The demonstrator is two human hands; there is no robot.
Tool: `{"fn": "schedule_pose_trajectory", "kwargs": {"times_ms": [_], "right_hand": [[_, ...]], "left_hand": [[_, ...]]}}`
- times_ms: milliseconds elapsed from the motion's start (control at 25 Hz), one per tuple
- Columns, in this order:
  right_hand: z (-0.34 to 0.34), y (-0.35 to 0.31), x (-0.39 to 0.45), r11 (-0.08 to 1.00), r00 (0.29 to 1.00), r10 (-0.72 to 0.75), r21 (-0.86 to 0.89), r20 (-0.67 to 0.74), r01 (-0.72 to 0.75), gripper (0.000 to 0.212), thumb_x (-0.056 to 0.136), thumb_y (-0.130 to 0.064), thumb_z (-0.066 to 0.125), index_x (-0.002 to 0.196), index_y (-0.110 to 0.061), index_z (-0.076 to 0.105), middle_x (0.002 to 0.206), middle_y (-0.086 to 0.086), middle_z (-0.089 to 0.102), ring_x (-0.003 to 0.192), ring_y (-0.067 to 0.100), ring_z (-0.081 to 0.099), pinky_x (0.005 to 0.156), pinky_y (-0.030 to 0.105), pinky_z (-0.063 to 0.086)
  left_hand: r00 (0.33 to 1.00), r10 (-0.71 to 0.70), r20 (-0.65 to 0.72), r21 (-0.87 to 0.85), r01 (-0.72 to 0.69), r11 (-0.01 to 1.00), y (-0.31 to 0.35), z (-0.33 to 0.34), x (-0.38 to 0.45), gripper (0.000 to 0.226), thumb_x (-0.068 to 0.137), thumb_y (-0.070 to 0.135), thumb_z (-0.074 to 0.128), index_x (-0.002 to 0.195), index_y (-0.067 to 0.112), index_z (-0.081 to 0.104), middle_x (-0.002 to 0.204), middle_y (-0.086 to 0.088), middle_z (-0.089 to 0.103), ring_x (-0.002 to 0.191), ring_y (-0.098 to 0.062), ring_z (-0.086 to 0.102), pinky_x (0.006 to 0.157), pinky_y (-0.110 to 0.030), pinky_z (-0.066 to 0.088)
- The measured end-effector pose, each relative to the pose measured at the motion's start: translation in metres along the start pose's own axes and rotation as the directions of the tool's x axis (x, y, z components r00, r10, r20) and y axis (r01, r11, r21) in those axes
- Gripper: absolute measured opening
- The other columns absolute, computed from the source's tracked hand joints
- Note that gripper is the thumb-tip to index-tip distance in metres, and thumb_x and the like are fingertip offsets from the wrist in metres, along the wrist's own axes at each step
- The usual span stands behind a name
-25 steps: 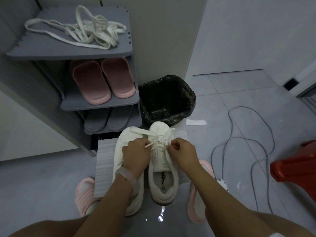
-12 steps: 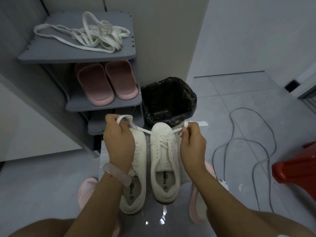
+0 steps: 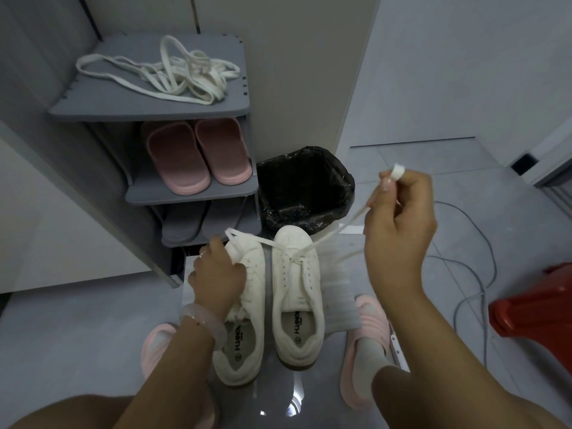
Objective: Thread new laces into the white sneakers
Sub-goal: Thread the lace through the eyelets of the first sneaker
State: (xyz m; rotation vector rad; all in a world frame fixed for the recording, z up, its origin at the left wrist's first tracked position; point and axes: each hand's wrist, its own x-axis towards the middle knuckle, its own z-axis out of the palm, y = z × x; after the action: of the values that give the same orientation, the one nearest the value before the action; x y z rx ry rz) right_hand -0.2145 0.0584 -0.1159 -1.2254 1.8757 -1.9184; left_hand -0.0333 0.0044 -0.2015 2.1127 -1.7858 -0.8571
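Two white sneakers (image 3: 269,301) sit side by side on a pale ribbed mat (image 3: 337,292) on the floor right below me, heels toward me, with my feet in pink slippers (image 3: 365,345) on either side. I have my left hand (image 3: 216,277) closed over the front of the left sneaker, pinching one end of the white lace (image 3: 297,252) that crosses from there to the eyelets of the right sneaker. My right hand (image 3: 399,218) is raised up and to the right, fingers closed around the other end of that lace, which runs taut from the shoe up to my grip, a small bit of it poking out above my fingertips. Just past the sneakers stands a bin lined with a black bag (image 3: 305,190). Left of it is a grey shoe rack (image 3: 192,190) holding a pair of pink slides (image 3: 198,153) on its middle shelf, and a loose tangle of spare white laces (image 3: 173,72) lies on its top shelf.
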Motion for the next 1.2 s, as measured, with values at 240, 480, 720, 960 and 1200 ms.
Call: {"fn": "schedule_pose_trajectory", "kwargs": {"times_ms": [240, 480, 720, 960, 1200], "right_hand": [[-0.005, 0.073, -0.012, 0.570, 0.507, 0.601, -0.776, 0.618, 0.271, 0.024, 0.094, -0.019, 0.043, 0.101, -0.012, 0.065, 0.099, 0.009, 0.066, 0.084, 0.021, 0.062, 0.080, 0.032, 0.051], [0.010, 0.092, -0.037, 0.691, 0.590, 0.492, -0.699, 0.640, 0.183, 0.040, 0.096, -0.013, 0.038, 0.136, -0.016, 0.044, 0.131, 0.010, 0.049, 0.116, 0.026, 0.049, 0.094, 0.035, 0.043], [0.032, 0.085, -0.047, 0.708, 0.611, 0.403, -0.655, 0.682, 0.264, 0.028, 0.095, -0.025, 0.044, 0.100, -0.007, 0.064, 0.106, 0.006, 0.055, 0.100, 0.020, 0.052, 0.078, 0.031, 0.045], [0.036, 0.088, -0.048, 0.620, 0.648, 0.502, -0.761, 0.573, 0.193, 0.024, 0.097, -0.026, 0.043, 0.107, -0.007, 0.053, 0.105, 0.011, 0.061, 0.094, 0.026, 0.057, 0.075, 0.032, 0.042], [0.037, 0.089, -0.055, 0.537, 0.694, 0.485, -0.808, 0.532, 0.244, 0.019, 0.093, -0.004, 0.039, 0.105, -0.004, 0.054, 0.111, 0.011, 0.056, 0.098, 0.026, 0.056, 0.068, 0.028, 0.035]], "left_hand": [[0.842, 0.493, 0.220, 0.121, -0.525, 0.843, 0.022, 0.037, -0.036, 0.047, 0.095, 0.026, 0.042, 0.140, 0.019, 0.031, 0.136, -0.005, 0.044, 0.118, -0.024, 0.048, 0.099, -0.037, 0.039], [0.846, 0.350, 0.403, 0.259, -0.473, 0.842, 0.013, 0.048, -0.037, 0.063, 0.094, 0.006, 0.033, 0.149, 0.017, 0.003, 0.120, -0.015, 0.053, 0.104, -0.028, 0.056, 0.086, -0.034, 0.044], [0.845, 0.388, 0.367, 0.152, -0.466, 0.872, 0.006, 0.047, -0.040, 0.054, 0.096, 0.021, 0.039, 0.146, 0.021, 0.018, 0.108, -0.012, 0.061, 0.096, -0.025, 0.060, 0.079, -0.032, 0.045], [0.864, 0.371, 0.340, 0.027, -0.403, 0.915, 0.007, 0.041, -0.033, 0.047, 0.095, 0.038, 0.042, 0.139, 0.021, 0.035, 0.116, -0.011, 0.062, 0.109, -0.026, 0.056, 0.092, -0.034, 0.044], [0.906, 0.376, 0.193, 0.080, -0.396, 0.915, 0.012, 0.047, -0.008, 0.028, 0.097, 0.019, 0.036, 0.104, 0.005, 0.059, 0.104, -0.013, 0.061, 0.097, -0.025, 0.058, 0.078, -0.031, 0.040]]}}
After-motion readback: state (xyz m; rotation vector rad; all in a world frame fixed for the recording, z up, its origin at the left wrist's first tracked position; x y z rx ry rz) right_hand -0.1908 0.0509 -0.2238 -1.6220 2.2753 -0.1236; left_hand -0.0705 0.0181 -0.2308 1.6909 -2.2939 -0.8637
